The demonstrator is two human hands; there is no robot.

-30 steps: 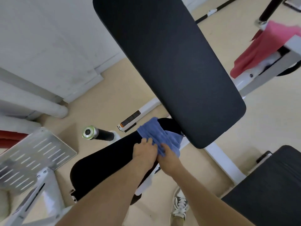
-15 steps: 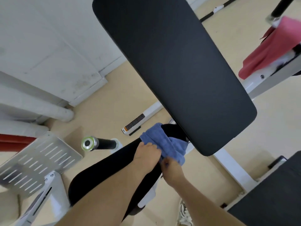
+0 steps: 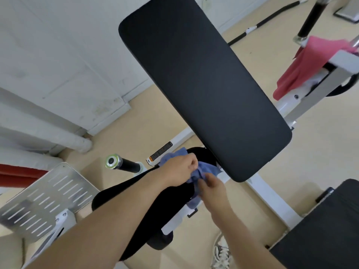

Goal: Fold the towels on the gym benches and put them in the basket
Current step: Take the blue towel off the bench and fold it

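Left hand point(image 3: 179, 169) bunches the blue towel point(image 3: 210, 168) on the bench seat point(image 3: 147, 202); right hand point(image 3: 212, 188) pinches its hanging edge, likely lining up a fold.

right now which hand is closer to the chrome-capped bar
Left. The left hand grips the blue towel just right of the chrome-capped bar; the right hand pinches the same towel farther right, beyond the left hand.

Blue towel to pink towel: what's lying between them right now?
In the head view, the long black bench pad lies between the blue towel and the pink towel.
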